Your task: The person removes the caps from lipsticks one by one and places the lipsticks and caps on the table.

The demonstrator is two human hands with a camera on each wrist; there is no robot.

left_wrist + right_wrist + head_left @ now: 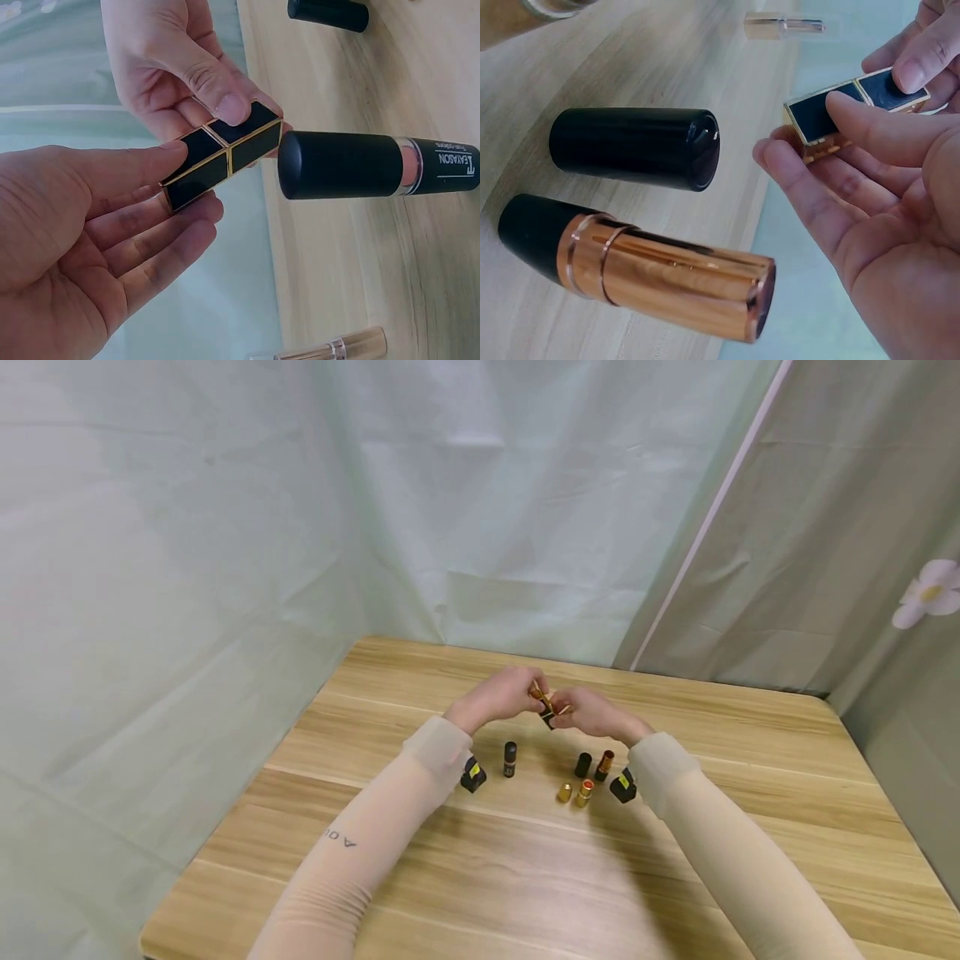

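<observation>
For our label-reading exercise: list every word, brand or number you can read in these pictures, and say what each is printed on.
"LEKAISON", with smaller unreadable print above it: on the round black lipstick tube with a clear band.
"A D" or similar, partly hidden: on the beige left sleeve.
Yellow stickers on the wrist cameras: too small to read.

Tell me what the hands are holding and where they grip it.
Both hands hold one square black lipstick with gold edges. The left hand pinches one end, the right hand the other end, above the table.
</observation>
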